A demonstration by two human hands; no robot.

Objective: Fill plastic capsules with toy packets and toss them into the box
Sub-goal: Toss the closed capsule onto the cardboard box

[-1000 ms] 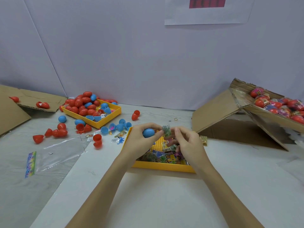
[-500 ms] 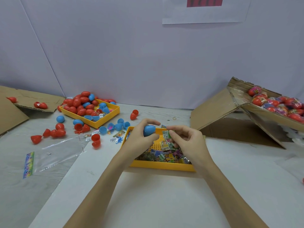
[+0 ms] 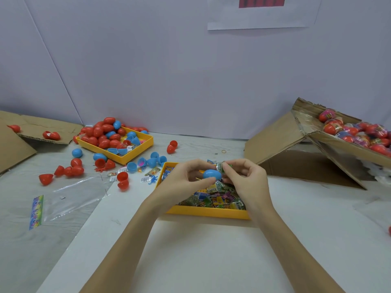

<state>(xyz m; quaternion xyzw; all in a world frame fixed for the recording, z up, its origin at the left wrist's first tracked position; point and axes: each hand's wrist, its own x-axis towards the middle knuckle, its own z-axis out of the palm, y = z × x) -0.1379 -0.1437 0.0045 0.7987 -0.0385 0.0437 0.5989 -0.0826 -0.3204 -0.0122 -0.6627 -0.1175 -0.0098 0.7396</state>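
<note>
Shifted rightward, smooth blue capsule half [image 3: 212,174] meets crinkly foil packet [image 3: 222,167].

A: Non-task stuff? Clear plastic bag [image 3: 69,197] with a colourful printed strip lies flat on the surface [image 3: 201,250], far left of the hands.
B: Flattened cardboard sheet [image 3: 44,129] further back-left. Rubber band [image 3: 223,151] just beyond the hands. White paper [image 3: 262,15] with a red patch on the wall [image 3: 169,70], high above them.
</note>
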